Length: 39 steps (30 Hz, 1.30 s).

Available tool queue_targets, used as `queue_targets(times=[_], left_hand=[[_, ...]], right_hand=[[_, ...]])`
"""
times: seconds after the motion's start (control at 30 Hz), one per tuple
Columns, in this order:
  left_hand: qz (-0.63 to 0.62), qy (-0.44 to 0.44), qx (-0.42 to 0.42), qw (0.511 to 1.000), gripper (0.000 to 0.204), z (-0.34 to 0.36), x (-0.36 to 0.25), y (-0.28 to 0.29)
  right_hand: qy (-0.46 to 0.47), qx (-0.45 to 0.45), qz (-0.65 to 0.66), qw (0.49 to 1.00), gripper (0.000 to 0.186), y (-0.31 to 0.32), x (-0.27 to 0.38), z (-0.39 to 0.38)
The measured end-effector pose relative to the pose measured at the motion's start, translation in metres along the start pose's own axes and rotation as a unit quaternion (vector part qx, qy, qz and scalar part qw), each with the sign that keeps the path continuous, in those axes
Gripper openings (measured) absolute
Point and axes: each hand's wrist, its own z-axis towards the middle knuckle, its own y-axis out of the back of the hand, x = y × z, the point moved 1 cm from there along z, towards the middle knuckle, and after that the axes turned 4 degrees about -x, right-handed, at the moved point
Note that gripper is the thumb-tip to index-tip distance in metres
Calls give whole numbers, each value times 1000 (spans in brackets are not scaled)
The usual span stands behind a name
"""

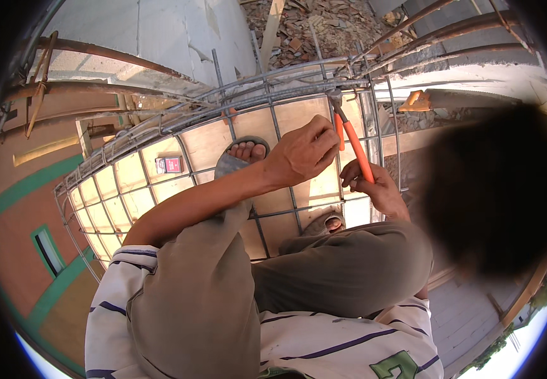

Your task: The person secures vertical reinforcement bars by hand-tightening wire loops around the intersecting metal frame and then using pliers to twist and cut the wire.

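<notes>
A pair of pincers [361,151] with orange handles and a dark metal head reaches the top bars of the steel rebar cage [276,120]. My right hand [380,188] is wrapped round the lower end of its right handle. Closed beside the left handle, my left hand [305,151] appears to grip that handle's lower part, which its fingers partly hide. Whether the jaws bite on a tie wire is too small to tell. Under the bars lie pale wooden boards [209,146], with my sandalled feet among the bars.
A small reddish box [170,165] lies on the boards at left. Rusty bars [122,55] cross the far left. A handsaw [420,101] with a wooden handle rests at the far right. Broken rubble [311,38] lies beyond the cage. A dark blurred shape [494,189] blocks the right side.
</notes>
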Motion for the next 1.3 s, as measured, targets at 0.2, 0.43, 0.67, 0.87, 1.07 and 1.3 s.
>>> queue_targets(times=[0.2,0.43,0.67,0.87,1.07,1.3], left_hand=[[-130,229,37,964,47,-17,41,-7],[-421,505,41,752,27,-15,2,28],[-326,527,18,784,54,-23,-24,116],[-259,533,-2,805,53,-3,2,131],[-268,519,32,811,56,15,22,143],[-213,500,51,838,59,17,29,129]], right_hand=[[45,124,158,979,20,-1,32,-29],[-4,47,38,998,26,-8,67,12],[96,-71,-228,966,37,-11,75,70],[159,-108,-330,924,37,1,97,112],[165,-115,-300,933,32,9,104,148],[161,-96,-295,937,31,12,92,166]])
